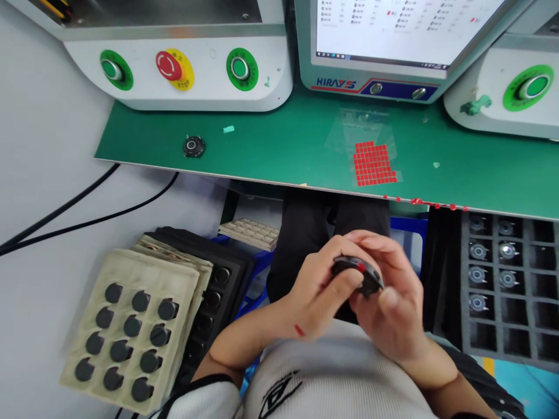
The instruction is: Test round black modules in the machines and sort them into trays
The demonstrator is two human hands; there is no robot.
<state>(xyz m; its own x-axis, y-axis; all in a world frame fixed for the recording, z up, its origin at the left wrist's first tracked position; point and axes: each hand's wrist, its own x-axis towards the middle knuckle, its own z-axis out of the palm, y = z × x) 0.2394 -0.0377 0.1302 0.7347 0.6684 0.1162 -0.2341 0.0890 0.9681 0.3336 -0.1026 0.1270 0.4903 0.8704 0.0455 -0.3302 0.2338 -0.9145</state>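
In front of my body, a dark round smartwatch case (358, 273) is held tilted, with a small red sticker (361, 267) on its rim. My left hand (325, 291) pinches the case, thumb over the near side. Around its right end curl the fingers of my right hand (395, 297), whose thumb is slightly blurred beside the edge; part of its grip is hidden. A bit of red (299, 330) sticks to my left wrist. On the green bench top (279, 145) lies a sheet of red square stickers (373, 163), and another watch case (193, 146) rests at the left.
Beige trays (126, 343) with round dark parts stack at lower left over black trays (218, 297). A dark compartment tray (515, 285) at right holds several watch cases. Beyond the bench edge stand button panels (209, 73) and a monitor (375, 70). Red bits line the edge.
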